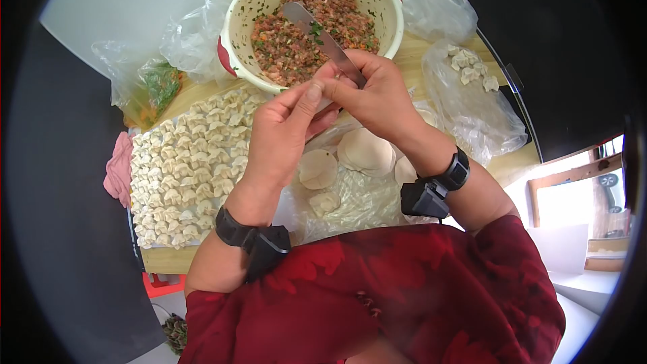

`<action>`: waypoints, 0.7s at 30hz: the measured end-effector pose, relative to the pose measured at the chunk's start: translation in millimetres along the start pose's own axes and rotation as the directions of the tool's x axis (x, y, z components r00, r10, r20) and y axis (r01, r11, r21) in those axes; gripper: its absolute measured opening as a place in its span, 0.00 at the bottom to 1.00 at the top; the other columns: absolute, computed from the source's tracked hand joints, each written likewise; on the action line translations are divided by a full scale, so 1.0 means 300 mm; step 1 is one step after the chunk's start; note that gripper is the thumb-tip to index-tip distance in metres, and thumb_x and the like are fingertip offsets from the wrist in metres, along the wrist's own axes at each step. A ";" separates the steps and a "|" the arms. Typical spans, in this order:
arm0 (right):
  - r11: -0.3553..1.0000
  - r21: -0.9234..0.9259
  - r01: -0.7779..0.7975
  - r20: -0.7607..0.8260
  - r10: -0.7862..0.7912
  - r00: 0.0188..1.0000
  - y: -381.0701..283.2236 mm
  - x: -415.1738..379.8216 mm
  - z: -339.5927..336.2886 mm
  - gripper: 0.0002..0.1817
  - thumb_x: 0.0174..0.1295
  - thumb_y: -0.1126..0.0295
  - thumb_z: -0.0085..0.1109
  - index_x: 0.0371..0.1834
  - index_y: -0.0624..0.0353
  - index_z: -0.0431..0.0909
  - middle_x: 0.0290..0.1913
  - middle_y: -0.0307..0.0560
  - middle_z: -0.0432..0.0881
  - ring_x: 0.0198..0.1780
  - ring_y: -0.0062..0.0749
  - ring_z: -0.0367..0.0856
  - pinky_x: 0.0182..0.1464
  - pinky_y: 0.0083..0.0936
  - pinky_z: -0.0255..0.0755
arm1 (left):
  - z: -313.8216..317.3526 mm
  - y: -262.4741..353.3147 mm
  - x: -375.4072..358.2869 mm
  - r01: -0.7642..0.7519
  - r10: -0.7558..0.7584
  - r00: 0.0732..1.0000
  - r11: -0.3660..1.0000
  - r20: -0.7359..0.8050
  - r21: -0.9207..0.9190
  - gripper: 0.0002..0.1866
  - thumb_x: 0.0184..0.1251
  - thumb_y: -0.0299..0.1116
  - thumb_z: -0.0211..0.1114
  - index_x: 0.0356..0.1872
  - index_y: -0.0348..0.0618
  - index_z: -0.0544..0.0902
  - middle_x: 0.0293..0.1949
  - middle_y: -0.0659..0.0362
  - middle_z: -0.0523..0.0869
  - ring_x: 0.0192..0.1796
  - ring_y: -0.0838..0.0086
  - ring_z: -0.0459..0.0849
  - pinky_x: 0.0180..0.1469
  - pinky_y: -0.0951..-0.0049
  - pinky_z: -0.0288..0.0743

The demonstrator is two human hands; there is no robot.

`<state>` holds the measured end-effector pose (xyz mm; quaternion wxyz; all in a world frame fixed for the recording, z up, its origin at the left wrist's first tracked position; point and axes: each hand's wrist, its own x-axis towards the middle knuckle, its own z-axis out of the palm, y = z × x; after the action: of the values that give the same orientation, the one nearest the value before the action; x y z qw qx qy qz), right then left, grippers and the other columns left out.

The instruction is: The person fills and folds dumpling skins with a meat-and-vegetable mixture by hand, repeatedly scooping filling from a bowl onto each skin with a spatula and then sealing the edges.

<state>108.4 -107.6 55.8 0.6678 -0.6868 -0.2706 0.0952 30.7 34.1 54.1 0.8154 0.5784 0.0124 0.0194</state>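
My left hand point(286, 121) and my right hand point(385, 98) meet just in front of the mixing bowl. Between their fingertips a pale dumpling point(325, 105) is pinched, mostly hidden by the fingers. A flat metal knife with a rounded tip point(328, 44) is also gripped in my right hand, its blade pointing up and left over the bowl. Inside the white bowl point(232, 27) lies minced meat filling point(283, 50) flecked with green and orange. Below my hands, round dough wrappers point(367, 153) are piled on clear plastic, with a single folded dumpling point(325, 203) near them.
Rows of folded dumplings point(182, 168) cover the left side of the wooden table point(168, 261). A plastic bag with greens point(162, 87) stands behind them, and a pink cloth point(118, 170) hangs at the left edge. More dumplings point(472, 67) rest on plastic at right.
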 end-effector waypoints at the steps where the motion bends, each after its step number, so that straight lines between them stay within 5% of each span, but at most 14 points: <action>1: 0.997 0.056 0.049 -0.045 -0.047 0.998 0.000 0.000 0.006 0.07 0.63 0.69 0.62 0.33 0.62 0.81 0.25 0.33 0.79 0.27 0.12 0.73 0.29 0.15 0.70 | -0.008 -0.001 0.000 0.019 -0.020 0.999 0.999 -0.037 -0.051 0.18 0.75 0.35 0.57 0.58 0.35 0.78 0.55 0.55 0.83 0.53 0.75 0.83 0.55 0.76 0.79; 6: 0.991 0.097 0.097 -0.063 -0.091 0.994 0.026 -0.002 -0.031 0.13 0.69 0.62 0.58 0.38 0.62 0.82 0.31 0.32 0.79 0.35 0.12 0.74 0.41 0.16 0.70 | -0.036 0.012 -0.005 -0.045 0.040 0.996 0.997 -0.084 -0.056 0.17 0.76 0.38 0.57 0.55 0.37 0.81 0.50 0.58 0.84 0.45 0.79 0.83 0.45 0.79 0.79; 10: 0.988 0.150 -0.027 0.004 0.027 1.000 -0.006 -0.038 -0.014 0.11 0.67 0.63 0.62 0.38 0.62 0.82 0.32 0.33 0.79 0.34 0.13 0.73 0.37 0.15 0.69 | -0.056 -0.001 0.001 -0.028 0.027 0.994 0.999 -0.106 -0.016 0.17 0.75 0.41 0.57 0.52 0.38 0.82 0.47 0.62 0.86 0.36 0.84 0.78 0.34 0.83 0.70; 13: 1.000 -0.022 -0.002 0.035 0.003 0.999 0.000 -0.047 -0.016 0.11 0.62 0.65 0.67 0.36 0.62 0.81 0.30 0.32 0.78 0.32 0.13 0.70 0.33 0.15 0.66 | -0.044 0.007 -0.005 -0.046 0.054 0.993 0.996 -0.107 0.073 0.15 0.74 0.39 0.59 0.51 0.39 0.84 0.44 0.64 0.86 0.34 0.87 0.75 0.33 0.84 0.67; 21: 0.985 -0.094 0.145 0.022 -0.144 0.989 -0.003 -0.060 -0.010 0.10 0.58 0.67 0.69 0.36 0.60 0.81 0.26 0.32 0.76 0.28 0.14 0.68 0.30 0.17 0.64 | -0.061 -0.005 -0.028 -0.244 0.291 0.948 0.924 -0.130 0.295 0.10 0.64 0.27 0.69 0.45 0.40 0.86 0.40 0.63 0.84 0.36 0.85 0.81 0.35 0.84 0.76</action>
<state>94.6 -119.3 52.8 0.6372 -0.6959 -0.3290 0.0385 21.6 50.5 46.6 0.7127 0.6784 0.0057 0.1786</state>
